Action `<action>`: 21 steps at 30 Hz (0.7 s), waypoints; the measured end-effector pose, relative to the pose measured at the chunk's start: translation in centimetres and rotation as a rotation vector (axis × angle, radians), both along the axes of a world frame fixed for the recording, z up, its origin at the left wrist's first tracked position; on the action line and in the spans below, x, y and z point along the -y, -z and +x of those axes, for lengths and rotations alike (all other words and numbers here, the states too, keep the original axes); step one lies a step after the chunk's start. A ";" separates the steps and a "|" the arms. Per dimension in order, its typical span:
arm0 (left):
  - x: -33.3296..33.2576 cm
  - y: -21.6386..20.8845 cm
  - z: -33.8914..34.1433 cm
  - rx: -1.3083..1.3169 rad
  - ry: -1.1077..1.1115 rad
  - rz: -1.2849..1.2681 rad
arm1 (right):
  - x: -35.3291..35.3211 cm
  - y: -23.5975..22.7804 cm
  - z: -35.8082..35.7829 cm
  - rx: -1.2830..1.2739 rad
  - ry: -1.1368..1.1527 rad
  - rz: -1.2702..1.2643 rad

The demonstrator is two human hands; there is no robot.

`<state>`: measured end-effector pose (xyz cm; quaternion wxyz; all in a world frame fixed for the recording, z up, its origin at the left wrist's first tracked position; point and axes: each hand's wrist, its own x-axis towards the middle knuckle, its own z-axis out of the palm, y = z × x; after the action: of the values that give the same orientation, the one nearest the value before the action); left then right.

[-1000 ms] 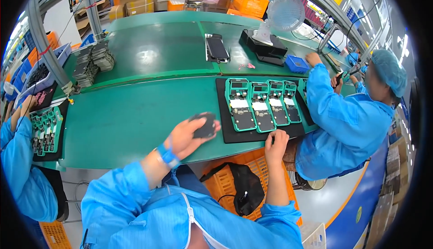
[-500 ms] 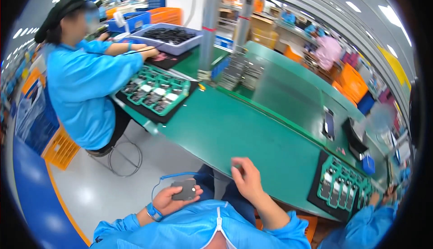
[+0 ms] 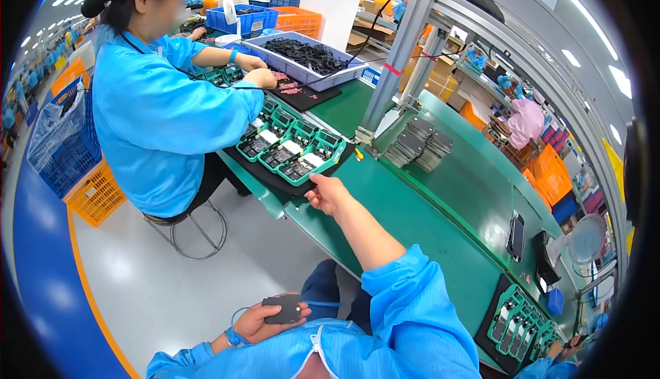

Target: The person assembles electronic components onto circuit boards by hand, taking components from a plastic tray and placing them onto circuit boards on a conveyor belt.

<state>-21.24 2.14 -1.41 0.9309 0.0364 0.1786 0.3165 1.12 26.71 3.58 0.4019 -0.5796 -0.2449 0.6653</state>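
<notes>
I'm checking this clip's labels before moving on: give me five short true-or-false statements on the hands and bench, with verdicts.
1. The left hand holds a dark flat piece. True.
2. The right hand is down at an orange crate on the floor. False: it is at the near corner of the green housings.
3. A blue wristband is on the left wrist. True.
4. The lilac tub is empty. False: it holds a heap of black parts.
5. Stacked flat plates lie on the green workbench. True.
</notes>
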 end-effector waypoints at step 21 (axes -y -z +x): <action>0.9 -0.3 5.3 0.028 0.210 0.083 | 27.8 -1.8 13.8 0.129 0.326 0.226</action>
<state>-15.99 1.28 -1.07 0.9591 0.0889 0.1473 0.2246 14.90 -1.08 5.36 0.5501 -0.6042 -0.2462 0.5213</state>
